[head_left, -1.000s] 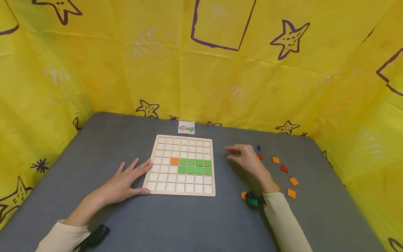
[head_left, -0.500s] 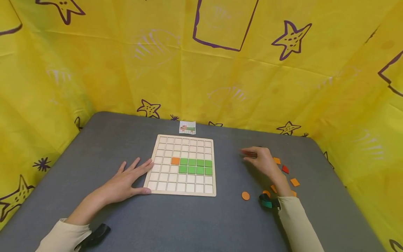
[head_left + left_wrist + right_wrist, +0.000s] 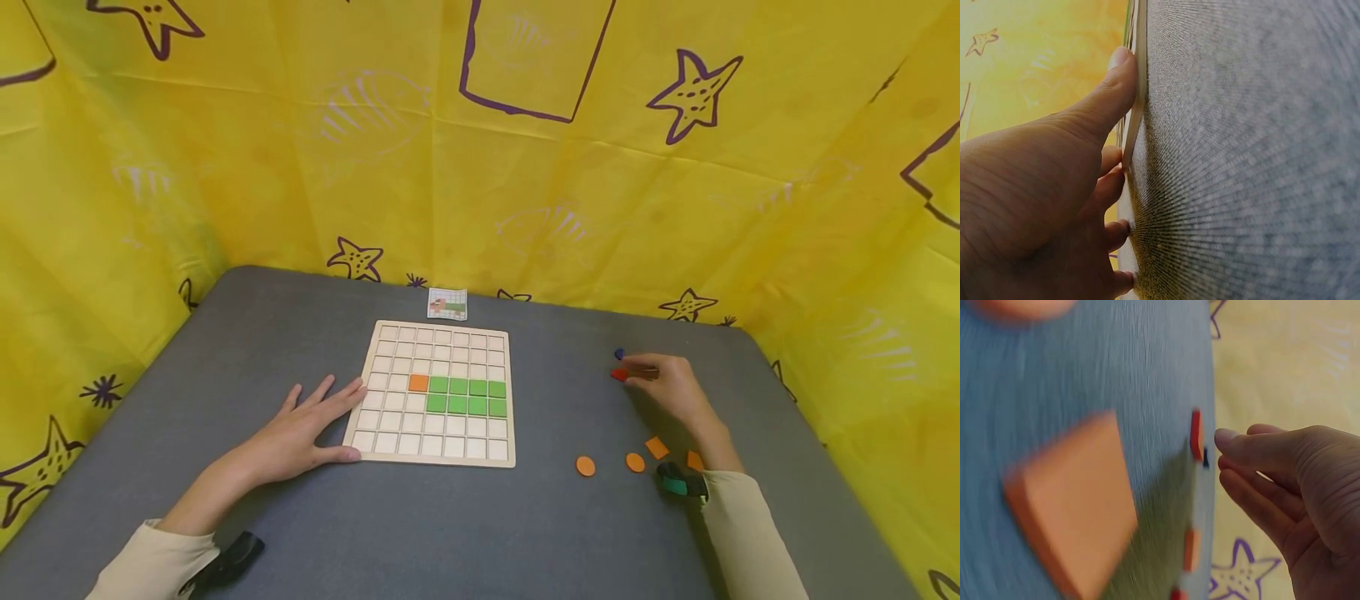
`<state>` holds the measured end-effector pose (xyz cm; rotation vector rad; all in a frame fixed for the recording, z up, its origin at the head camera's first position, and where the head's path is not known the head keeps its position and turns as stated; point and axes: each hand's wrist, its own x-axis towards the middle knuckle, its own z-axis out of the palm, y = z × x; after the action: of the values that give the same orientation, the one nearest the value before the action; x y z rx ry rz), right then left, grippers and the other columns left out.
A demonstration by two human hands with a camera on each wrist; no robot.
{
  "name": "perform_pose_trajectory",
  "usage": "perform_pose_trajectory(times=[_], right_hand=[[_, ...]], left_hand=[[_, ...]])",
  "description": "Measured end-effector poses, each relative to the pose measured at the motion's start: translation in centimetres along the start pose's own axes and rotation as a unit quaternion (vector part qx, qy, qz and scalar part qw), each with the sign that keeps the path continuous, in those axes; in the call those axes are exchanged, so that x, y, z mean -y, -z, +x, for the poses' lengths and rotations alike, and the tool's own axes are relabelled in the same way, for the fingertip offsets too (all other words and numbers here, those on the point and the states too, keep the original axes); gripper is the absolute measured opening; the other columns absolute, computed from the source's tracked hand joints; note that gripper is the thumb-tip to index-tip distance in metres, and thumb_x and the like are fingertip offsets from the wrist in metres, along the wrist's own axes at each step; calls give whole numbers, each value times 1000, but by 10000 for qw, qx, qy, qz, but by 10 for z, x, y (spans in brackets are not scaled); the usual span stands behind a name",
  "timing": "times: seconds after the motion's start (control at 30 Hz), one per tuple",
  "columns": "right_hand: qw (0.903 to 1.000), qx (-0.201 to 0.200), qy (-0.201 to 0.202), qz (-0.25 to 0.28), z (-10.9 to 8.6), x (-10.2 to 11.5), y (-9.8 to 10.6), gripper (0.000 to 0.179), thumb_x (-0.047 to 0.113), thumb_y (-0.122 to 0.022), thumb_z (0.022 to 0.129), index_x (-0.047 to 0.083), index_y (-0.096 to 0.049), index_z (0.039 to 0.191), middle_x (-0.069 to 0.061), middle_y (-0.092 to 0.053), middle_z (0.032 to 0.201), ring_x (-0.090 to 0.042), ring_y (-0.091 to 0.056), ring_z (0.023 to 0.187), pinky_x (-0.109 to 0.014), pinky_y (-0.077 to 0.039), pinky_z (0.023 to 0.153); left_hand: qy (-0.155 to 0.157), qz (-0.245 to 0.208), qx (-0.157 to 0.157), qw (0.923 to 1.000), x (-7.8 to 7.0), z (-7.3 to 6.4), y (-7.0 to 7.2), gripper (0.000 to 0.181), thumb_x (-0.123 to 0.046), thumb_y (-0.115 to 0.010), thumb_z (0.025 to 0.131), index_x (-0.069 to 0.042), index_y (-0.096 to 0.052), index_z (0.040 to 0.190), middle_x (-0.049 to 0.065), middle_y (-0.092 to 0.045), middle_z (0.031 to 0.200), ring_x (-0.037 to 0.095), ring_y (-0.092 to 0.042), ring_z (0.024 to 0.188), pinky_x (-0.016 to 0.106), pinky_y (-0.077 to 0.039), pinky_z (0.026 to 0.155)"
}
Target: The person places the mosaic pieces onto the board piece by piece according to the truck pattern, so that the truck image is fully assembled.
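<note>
My left hand (image 3: 300, 437) rests with spread, straight fingers on the left edge of a pale wooden grid board (image 3: 463, 426). In the left wrist view its thumb (image 3: 1119, 81) lies along the board's rim. The board holds one orange square tile (image 3: 417, 383) beside two rows of green square tiles (image 3: 456, 396). To the right, my right hand (image 3: 675, 390) hovers over the loose pieces, fingers loosely bent. The right wrist view shows nothing between thumb and fingers. Nearest the fingertips are a red piece (image 3: 618, 375) and a small blue piece (image 3: 619, 354).
Behind the board lies a small picture card (image 3: 447, 304). Two orange discs (image 3: 585, 466) and orange squares (image 3: 657, 447) lie nearer on the grey table (image 3: 420, 533). The right hand and forearm hide other pieces. A yellow patterned cloth (image 3: 480, 183) surrounds the table.
My right hand has moved to the right, away from the board and over the loose pieces. That uncovers the orange discs and the red and blue pieces. My left hand stays put.
</note>
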<state>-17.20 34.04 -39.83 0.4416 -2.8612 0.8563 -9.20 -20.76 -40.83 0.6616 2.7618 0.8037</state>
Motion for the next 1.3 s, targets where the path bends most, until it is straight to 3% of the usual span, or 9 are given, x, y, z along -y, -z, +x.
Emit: perform_pose_trajectory(times=[0.2, 0.37, 0.7, 1.13, 1.3], right_hand=[[9995, 136, -225, -160, -9, -12, 23, 32, -4, -72, 85, -8, -67, 117, -25, -69, 110, -40, -69, 95, -41, -58, 74], [9989, 210, -269, -337, -11, -20, 32, 32, -2, -72, 85, -9, -67, 116, -26, -69, 109, -42, -68, 96, -47, -56, 76], [9959, 638, -420, -494, -12, -40, 33, 39, -4, -74, 81, -8, -66, 120, -25, -69, 110, -41, -67, 100, -53, -52, 84], [9975, 397, -477, -333, -19, -42, 31, 34, 1, -75, 84, -6, -68, 117, -24, -69, 110, -39, -68, 97, -34, -58, 71], [9973, 368, -535, -339, -19, -38, 31, 34, 3, -74, 85, -5, -68, 117, -23, -70, 110, -38, -69, 97, -39, -58, 74]], left_hand=[[-38, -37, 0, 10000, 0, 0, 0, 96, -60, -69, 80, -12, -33, 154, 12, -27, 160, 49, -10, 145, 71, 2, 108], [-17, -27, -2, 10000, 1, -1, 0, 95, -60, -69, 80, -12, -33, 154, 12, -27, 160, 49, -10, 145, 71, 1, 108], [21, -36, 4, 10000, 0, -1, 0, 96, -60, -69, 79, -12, -33, 154, 11, -26, 160, 49, -10, 145, 71, 2, 108], [-23, -9, -2, 10000, 0, 0, 1, 95, -60, -69, 80, -12, -33, 154, 12, -26, 160, 49, -11, 145, 71, 1, 108], [-2, -20, -9, 10000, 1, -1, 0, 96, -60, -69, 79, -12, -33, 154, 12, -26, 160, 48, -11, 145, 71, 2, 108]])
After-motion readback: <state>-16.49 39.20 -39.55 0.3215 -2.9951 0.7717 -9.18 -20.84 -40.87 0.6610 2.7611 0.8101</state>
